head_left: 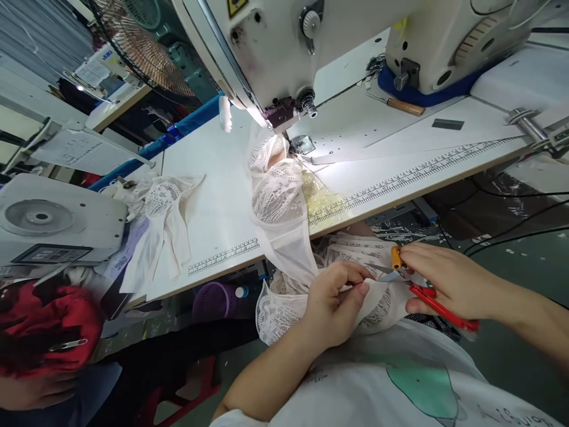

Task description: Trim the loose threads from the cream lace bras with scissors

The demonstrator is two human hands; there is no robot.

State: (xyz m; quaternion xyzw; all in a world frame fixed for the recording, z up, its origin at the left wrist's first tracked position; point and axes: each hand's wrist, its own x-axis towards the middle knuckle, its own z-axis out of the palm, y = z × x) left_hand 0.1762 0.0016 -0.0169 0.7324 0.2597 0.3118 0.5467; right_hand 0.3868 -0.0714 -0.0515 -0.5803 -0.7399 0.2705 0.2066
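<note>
My left hand (331, 305) is closed in a pinch on the edge of a white lace bra (284, 317) above my lap. In my right hand (457, 279) is a pair of scissors (438, 305) with red and orange handles. The blades point left, at the fabric beside my left fingertips; whether they are cutting it I cannot tell. More joined white lace cups (278, 193) run up over the table edge to the needle area of the sewing machine (275, 53).
White lace pieces (162, 204) lie on the table's left side. A printed ruler (400, 175) follows the front edge. At right are a wooden-handled tool (404, 107) and another machine head (427, 44). A person in red (48, 326) sits at left, near a purple basket (216, 299).
</note>
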